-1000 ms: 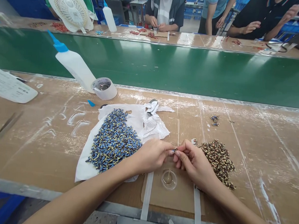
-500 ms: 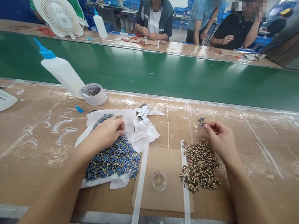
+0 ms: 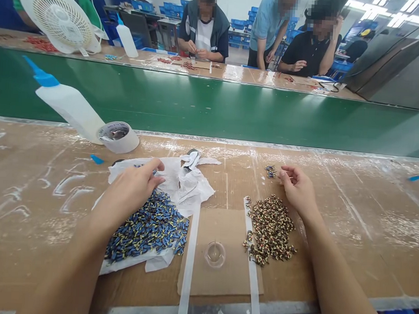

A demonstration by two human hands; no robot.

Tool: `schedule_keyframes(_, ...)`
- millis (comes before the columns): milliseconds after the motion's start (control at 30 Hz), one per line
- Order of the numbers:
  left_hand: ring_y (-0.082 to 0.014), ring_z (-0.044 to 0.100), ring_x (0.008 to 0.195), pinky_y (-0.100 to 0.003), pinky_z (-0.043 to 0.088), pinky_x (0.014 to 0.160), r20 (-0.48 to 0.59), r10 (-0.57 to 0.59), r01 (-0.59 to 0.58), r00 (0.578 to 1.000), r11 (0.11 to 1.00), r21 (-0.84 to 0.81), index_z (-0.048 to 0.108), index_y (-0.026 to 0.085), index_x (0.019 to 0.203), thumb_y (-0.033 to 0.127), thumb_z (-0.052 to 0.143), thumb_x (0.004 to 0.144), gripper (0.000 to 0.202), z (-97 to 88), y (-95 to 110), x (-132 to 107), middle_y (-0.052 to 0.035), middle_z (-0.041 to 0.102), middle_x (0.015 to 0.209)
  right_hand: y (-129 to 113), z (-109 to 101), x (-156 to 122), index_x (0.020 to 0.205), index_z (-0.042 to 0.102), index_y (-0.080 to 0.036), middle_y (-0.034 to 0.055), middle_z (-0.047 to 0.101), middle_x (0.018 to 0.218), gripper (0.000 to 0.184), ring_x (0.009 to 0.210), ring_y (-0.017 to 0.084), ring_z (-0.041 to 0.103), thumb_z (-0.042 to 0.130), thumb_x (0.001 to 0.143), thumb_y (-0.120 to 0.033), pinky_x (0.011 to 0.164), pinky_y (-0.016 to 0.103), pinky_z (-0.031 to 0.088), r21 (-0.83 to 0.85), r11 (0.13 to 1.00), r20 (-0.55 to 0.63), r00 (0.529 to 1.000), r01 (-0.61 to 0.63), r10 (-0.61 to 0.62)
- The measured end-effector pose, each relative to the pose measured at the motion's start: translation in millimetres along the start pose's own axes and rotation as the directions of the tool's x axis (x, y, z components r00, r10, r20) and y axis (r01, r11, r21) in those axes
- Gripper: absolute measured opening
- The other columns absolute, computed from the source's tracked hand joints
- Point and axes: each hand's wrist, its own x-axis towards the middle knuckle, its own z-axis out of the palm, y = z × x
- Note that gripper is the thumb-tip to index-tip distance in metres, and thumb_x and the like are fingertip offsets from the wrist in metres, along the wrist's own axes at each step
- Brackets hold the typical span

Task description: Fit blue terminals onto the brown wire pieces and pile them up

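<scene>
My left hand (image 3: 132, 190) reaches over a heap of small blue and yellow parts (image 3: 149, 226) lying on a white plastic sheet (image 3: 194, 186). Its fingertips are drawn together at the heap's far edge, and whatever they pinch is hidden. My right hand (image 3: 297, 187) rests past a heap of brown and cream ring parts (image 3: 271, 228). Its fingers are loosely bent and apart, with nothing visible in them. They lie right beside a tiny cluster of blue parts (image 3: 270, 171). Between the two heaps, a small clear dish (image 3: 215, 254) sits on a taped cardboard pad (image 3: 224, 279).
A glue bottle with a blue nozzle (image 3: 70, 105) leans on a tape roll (image 3: 119, 137) at the back left. A blue cap (image 3: 97, 159) lies nearby. A green conveyor belt (image 3: 233, 106) runs behind the bench. Beyond it are a white fan (image 3: 60, 20) and other seated people handling parts.
A second ago both hands met over the pad, pinching one small part. They have since separated: the left moved to the blue heap, the right to the tiny cluster. The camera tilted up.
</scene>
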Motion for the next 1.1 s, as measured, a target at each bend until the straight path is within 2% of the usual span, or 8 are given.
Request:
schedule_keyframes(100, -0.0226, 0.055, 0.063, -0.030, 0.034, 0.060, 0.022, 0.011, -0.011, 1.000, 1.000, -0.004, 0.057, 0.025, 0.101, 0.040, 0.044, 0.088, 0.024, -0.7, 2, -1, -0.0015, 0.060, 0.066, -3, 0, -2, 0.112, 0.060, -0.017, 0.0118, 0.070, 0.088, 0.044, 0.072, 0.023, 0.066, 0.055, 0.085, -0.052, 0.069, 0.040, 0.053, 0.014, 1.000, 0.008, 1.000, 0.003, -0.003)
schedule_keyframes(267, -0.0195, 0.055, 0.057, -0.030, 0.036, 0.056, 0.051, 0.015, -0.011, 0.999, 0.997, -0.075, 0.061, 0.022, 0.075, 0.040, 0.050, 0.086, 0.024, -1.9, -4, 1, -0.0016, 0.059, 0.057, -6, -3, -4, 0.116, 0.057, -0.016, 0.0116, 0.070, 0.088, 0.048, 0.074, 0.024, 0.066, 0.059, 0.084, -0.052, 0.070, 0.041, 0.054, 0.046, 0.999, 0.028, 1.000, 0.004, -0.005)
schedule_keyframes(433, -0.0169, 0.063, 0.060, -0.028, 0.048, 0.059, 0.145, 0.001, 0.068, 0.989, 0.879, -0.472, 0.066, 0.017, 0.088, 0.038, 0.059, 0.079, 0.023, -3.8, -8, 1, -0.0035, 0.067, 0.067, -9, -6, -5, 0.111, 0.060, -0.017, 0.0114, 0.071, 0.089, 0.041, 0.071, 0.023, 0.066, 0.059, 0.084, -0.048, 0.070, 0.040, 0.053, 0.026, 1.000, 0.049, 0.999, -0.017, 0.016)
schedule_keyframes(567, -0.0156, 0.064, 0.075, -0.026, 0.051, 0.071, 0.134, 0.123, 0.003, 0.983, 0.724, -0.689, 0.064, 0.017, 0.094, 0.030, 0.063, 0.079, 0.020, -8.6, 14, -7, -0.0031, 0.068, 0.078, -20, -8, -10, 0.109, 0.062, -0.017, 0.0105, 0.071, 0.089, 0.036, 0.070, 0.021, 0.066, 0.058, 0.086, -0.045, 0.070, 0.039, 0.053, 0.020, 1.000, 0.046, 0.999, -0.005, 0.004)
schedule_keyframes(667, -0.0131, 0.061, 0.071, -0.024, 0.049, 0.067, 0.117, 0.193, -0.038, 0.974, 0.648, -0.760, 0.063, 0.017, 0.084, 0.028, 0.061, 0.083, 0.012, -5.5, 36, -14, -0.0011, 0.064, 0.073, -38, -8, -20, 0.107, 0.063, -0.017, 0.0096, 0.071, 0.088, 0.032, 0.073, 0.021, 0.066, 0.058, 0.087, -0.042, 0.071, 0.038, 0.052, 0.070, 0.997, 0.039, 0.999, 0.014, -0.017)
schedule_keyframes(800, -0.0128, 0.059, 0.072, -0.025, 0.047, 0.067, 0.199, 0.294, -0.007, 0.935, 0.576, -0.818, 0.062, 0.016, 0.084, 0.027, 0.061, 0.084, 0.011, 6.4, 57, -21, -0.0011, 0.064, 0.076, -68, -2, -43, 0.102, 0.065, -0.019, 0.0067, 0.069, 0.082, 0.025, 0.071, 0.018, 0.064, 0.057, 0.089, -0.038, 0.065, 0.032, 0.051, 0.209, 0.977, 0.107, 0.992, 0.037, -0.060)
schedule_keyframes(967, -0.0125, 0.059, 0.074, -0.024, 0.045, 0.070, 0.229, 0.408, -0.045, 0.884, 0.562, -0.826, 0.059, 0.017, 0.085, 0.022, 0.056, 0.085, 0.006, 14.6, 75, -28, -0.0005, 0.063, 0.078, -97, 18, -71, 0.100, 0.065, -0.018, 0.0048, 0.067, 0.078, 0.021, 0.070, 0.017, 0.063, 0.055, 0.091, -0.035, 0.063, 0.030, 0.050, 0.312, 0.950, 0.419, 0.894, 0.021, -0.157)
schedule_keyframes(1100, -0.0142, 0.063, 0.078, -0.026, 0.046, 0.075, 0.229, 0.454, -0.082, 0.861, 0.569, -0.818, 0.054, 0.018, 0.088, 0.019, 0.048, 0.087, 0.006, 16.5, 82, -32, -0.0019, 0.067, 0.080, -103, 28, -79, 0.096, 0.064, -0.019, 0.0031, 0.066, 0.076, 0.020, 0.070, 0.016, 0.062, 0.052, 0.093, -0.033, 0.067, 0.030, 0.050, 0.292, 0.955, 0.518, 0.829, 0.059, -0.210)
